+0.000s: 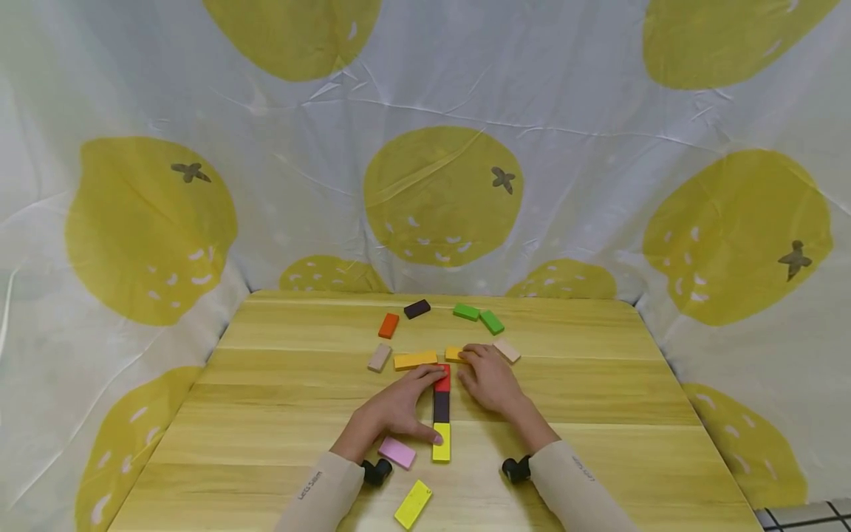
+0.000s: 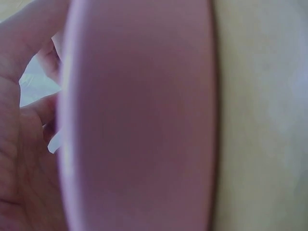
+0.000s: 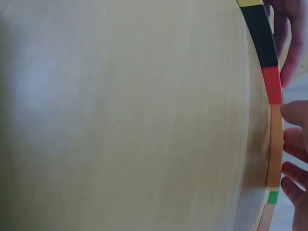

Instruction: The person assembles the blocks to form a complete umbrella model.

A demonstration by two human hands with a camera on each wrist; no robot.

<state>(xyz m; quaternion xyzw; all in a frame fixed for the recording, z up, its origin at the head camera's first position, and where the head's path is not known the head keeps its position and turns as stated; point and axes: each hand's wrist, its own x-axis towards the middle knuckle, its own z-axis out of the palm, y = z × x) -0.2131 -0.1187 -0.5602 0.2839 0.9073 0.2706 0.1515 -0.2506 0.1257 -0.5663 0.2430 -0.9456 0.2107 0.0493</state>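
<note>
A red block (image 1: 442, 378), a black block (image 1: 442, 407) and a yellow block (image 1: 442, 452) lie end to end in a line. My left hand (image 1: 399, 406) spans this line from the left, its fingertips on the red block and its thumb on the yellow one. At the line's far end, my right hand (image 1: 493, 380) touches an orange-yellow block (image 1: 455, 355) with its fingers, covering the right part; in the right wrist view this block's long side (image 3: 275, 144) shows. Another orange-yellow block (image 1: 415, 360) lies left of it. A pink block (image 2: 139, 115) fills much of the left wrist view.
Farther back lie an orange block (image 1: 388, 326), a dark block (image 1: 417, 309) and two green blocks (image 1: 466, 312). Pale blocks lie at left (image 1: 380, 357) and right (image 1: 507, 350). A loose yellow block (image 1: 414, 505) is nearest. Lemon-print cloth (image 1: 439, 96) surrounds the wooden table (image 1: 266, 414).
</note>
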